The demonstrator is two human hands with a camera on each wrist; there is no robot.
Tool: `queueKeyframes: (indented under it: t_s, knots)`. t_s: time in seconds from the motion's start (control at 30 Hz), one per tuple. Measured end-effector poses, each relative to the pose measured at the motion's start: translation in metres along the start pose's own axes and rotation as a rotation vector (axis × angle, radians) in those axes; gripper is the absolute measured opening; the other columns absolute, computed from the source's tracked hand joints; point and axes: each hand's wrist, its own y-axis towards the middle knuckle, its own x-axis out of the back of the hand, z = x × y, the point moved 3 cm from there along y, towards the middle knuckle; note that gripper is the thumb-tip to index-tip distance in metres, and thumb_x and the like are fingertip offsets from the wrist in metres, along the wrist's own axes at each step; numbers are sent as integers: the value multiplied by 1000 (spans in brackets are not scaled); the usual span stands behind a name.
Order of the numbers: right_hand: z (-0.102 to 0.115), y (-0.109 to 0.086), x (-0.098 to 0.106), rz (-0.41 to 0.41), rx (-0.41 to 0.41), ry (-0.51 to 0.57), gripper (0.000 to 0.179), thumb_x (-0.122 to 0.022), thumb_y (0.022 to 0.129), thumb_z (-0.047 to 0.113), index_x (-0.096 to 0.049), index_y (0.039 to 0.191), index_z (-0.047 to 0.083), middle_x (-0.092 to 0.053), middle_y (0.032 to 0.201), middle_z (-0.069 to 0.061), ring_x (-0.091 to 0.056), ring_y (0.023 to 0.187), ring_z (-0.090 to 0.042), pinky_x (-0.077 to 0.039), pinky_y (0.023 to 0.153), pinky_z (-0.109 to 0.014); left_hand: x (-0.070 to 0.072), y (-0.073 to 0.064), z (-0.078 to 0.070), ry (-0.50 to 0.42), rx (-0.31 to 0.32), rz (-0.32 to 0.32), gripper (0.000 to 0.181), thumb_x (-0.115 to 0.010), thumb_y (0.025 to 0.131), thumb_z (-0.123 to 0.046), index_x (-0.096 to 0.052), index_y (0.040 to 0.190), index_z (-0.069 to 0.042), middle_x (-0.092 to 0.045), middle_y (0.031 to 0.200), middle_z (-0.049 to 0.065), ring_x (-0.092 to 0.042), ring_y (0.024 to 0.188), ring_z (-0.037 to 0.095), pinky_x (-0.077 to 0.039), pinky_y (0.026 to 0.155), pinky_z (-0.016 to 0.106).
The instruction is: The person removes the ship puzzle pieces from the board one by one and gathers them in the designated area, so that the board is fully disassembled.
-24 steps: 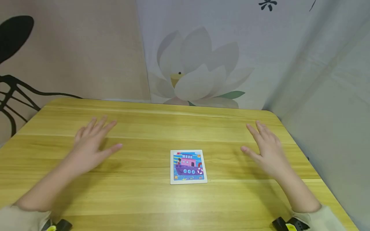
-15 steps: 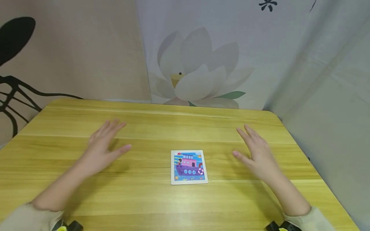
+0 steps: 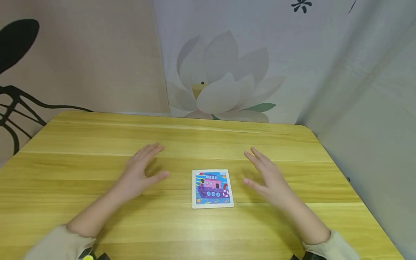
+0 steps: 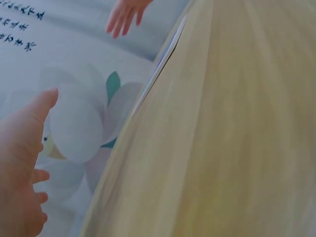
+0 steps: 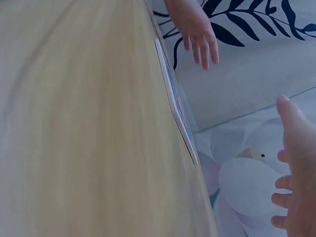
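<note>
A flat square picture puzzle (image 3: 212, 189) with a white border and a pink and purple boat lies on the table in the head view. To its left, my left hand (image 3: 138, 173) hovers above the wood, thumb and fingers spread, holding nothing. My right hand (image 3: 268, 178) hovers to its right in a mirrored pose, also holding nothing. Both hands are apart from the puzzle. In the left wrist view the puzzle (image 4: 163, 61) shows only as a thin edge; the right wrist view likewise shows the puzzle (image 5: 175, 101) almost edge-on.
The wooden table (image 3: 162, 227) has rounded far corners. Behind it hangs a pale cloth (image 3: 224, 72) printed with a flower, and another grey curtain (image 3: 367, 108) runs along the right side. Black leaf shapes (image 3: 16, 43) mark the beige backdrop at left.
Both hands have moved inward toward the puzzle, the left one rightward and the right one leftward, and come slightly nearer the body. The puzzle has stayed in place.
</note>
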Motion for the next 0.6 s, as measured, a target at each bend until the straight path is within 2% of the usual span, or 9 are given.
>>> queueKeyframes:
  t_s: [0.27, 0.43, 0.6]
  knots:
    - [8, 3, -18, 67, 11, 44, 73, -67, 90, 30, -29, 151, 19, -17, 157, -3, -20, 140, -34, -20, 103, -65, -23, 1, -5, 10, -49, 29, 78, -74, 82, -39, -39, 145, -10, -31, 151, 16, -20, 138, 41, -9, 103, 67]
    - [9, 3, -30, 106, 5, 85, 71, -66, 91, 34, -30, 151, 19, -17, 157, -1, -20, 140, -35, -19, 104, -65, -34, 1, -7, -1, -58, 58, 79, -75, 81, -42, -39, 145, -11, -32, 150, 14, -21, 138, 38, -9, 104, 67]
    - [12, 3, -41, 138, 10, 116, 72, -64, 91, 41, -32, 150, 14, -20, 157, -6, -21, 140, -35, -21, 104, -63, -43, 3, -11, -12, -73, 77, 81, -74, 80, -46, -40, 145, -11, -33, 150, 12, -22, 138, 37, -9, 105, 66]
